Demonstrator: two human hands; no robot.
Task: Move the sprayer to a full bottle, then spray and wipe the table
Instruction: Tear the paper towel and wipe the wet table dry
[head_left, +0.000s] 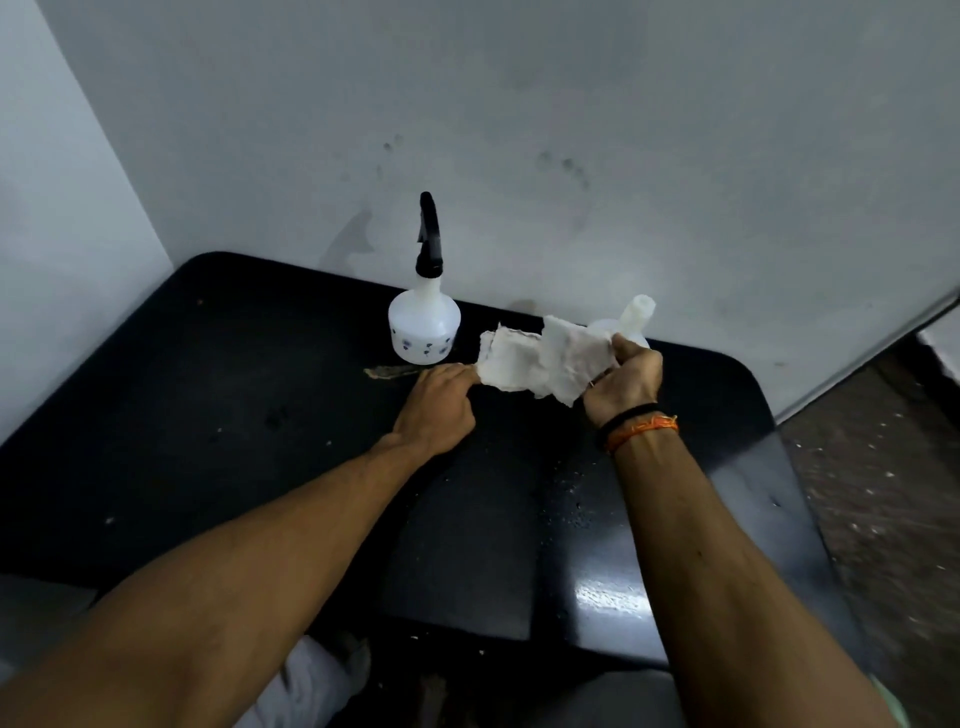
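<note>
A white bottle with the black sprayer screwed on stands upright at the back of the black table, near the wall. A second white bottle with a bare neck stands to its right, mostly hidden behind a crumpled white paper towel. Both hands hold that towel stretched above the table: my left hand grips its left end, my right hand grips its right end.
A grey wall rises directly behind the table. Small droplets glisten on the table's right side. A brownish smear lies just in front of the sprayer bottle. Speckled floor shows beyond the table's right edge.
</note>
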